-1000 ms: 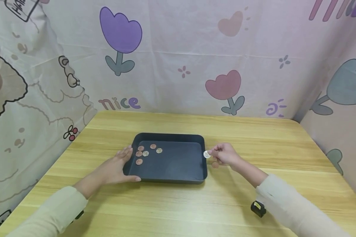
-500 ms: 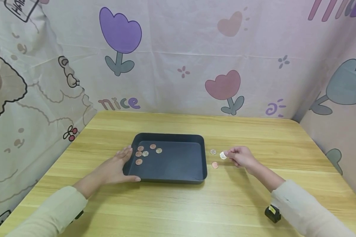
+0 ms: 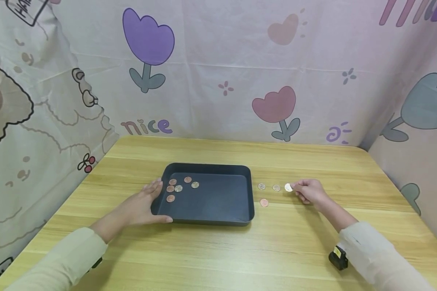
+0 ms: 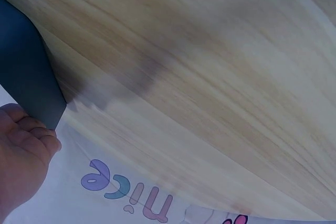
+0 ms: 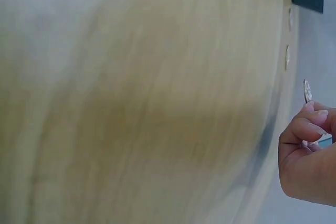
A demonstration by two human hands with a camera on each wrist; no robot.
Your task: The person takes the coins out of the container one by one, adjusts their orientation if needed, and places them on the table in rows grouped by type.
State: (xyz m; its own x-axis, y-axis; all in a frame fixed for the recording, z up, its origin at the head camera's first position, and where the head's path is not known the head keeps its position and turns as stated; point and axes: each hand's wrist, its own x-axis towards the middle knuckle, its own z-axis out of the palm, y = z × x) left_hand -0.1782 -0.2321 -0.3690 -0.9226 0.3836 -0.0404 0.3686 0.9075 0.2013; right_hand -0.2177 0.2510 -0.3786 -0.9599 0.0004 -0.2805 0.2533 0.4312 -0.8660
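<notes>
My left hand (image 3: 140, 206) holds the near left corner of a dark rectangular baking tray (image 3: 218, 223), fingers along its left side and thumb on the front rim. Several copper coins (image 3: 170, 198) and two silvery coins (image 3: 194, 185) lie in the tray's left part. To the right of the tray, my right hand (image 3: 310, 191) pinches a silvery coin (image 3: 288, 187) between thumb and forefinger, low over the table; the right wrist view shows this coin (image 5: 307, 91) on edge at the fingertips. Two silvery coins (image 3: 276, 188) and one copper coin (image 3: 264, 203) lie between hand and tray.
The wooden table (image 3: 218, 258) reaches back to a printed cloth (image 3: 211, 109) with tulips and lettering, which hangs behind and at both sides. A small black device (image 3: 338, 258) sits under the right sleeve.
My right hand has moved rightward from the tray's right rim, letting go of two silvery coins in a row on the table. It now holds another. The left hand and tray have stayed put.
</notes>
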